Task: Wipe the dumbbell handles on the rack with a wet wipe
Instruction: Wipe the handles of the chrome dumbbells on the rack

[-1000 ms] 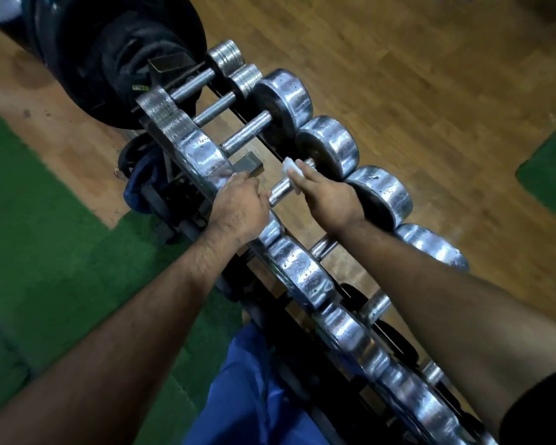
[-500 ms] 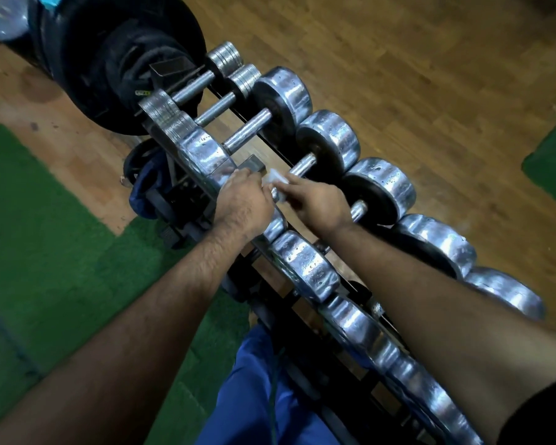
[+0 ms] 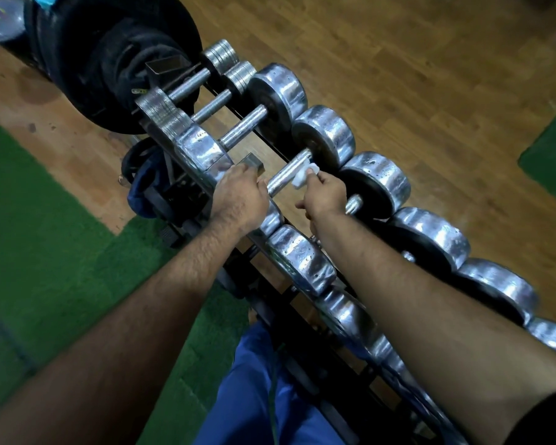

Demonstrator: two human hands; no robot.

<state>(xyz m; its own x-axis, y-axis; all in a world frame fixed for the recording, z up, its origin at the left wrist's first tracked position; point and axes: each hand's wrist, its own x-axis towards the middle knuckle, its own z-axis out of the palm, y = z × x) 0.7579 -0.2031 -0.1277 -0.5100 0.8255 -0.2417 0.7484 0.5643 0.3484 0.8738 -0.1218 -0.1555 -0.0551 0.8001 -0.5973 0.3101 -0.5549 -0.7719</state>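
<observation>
The right hand [image 3: 323,194] has slid the wet wipe [image 3: 305,176] up the dumbbell handle [image 3: 286,175] toward the rack's [image 3: 305,303] far edge, pinching it, while the left hand [image 3: 238,195] grips the near end; it should rub all around.

Landmark: knurled steel dumbbell handle [image 3: 284,176]. Open gap left of it, above the brown wooden rack shelf [image 3: 238,155]. Chrome round end weights [image 3: 323,136] block its far end; black stacked weight plates [image 3: 109,59] obstruct far left.
</observation>
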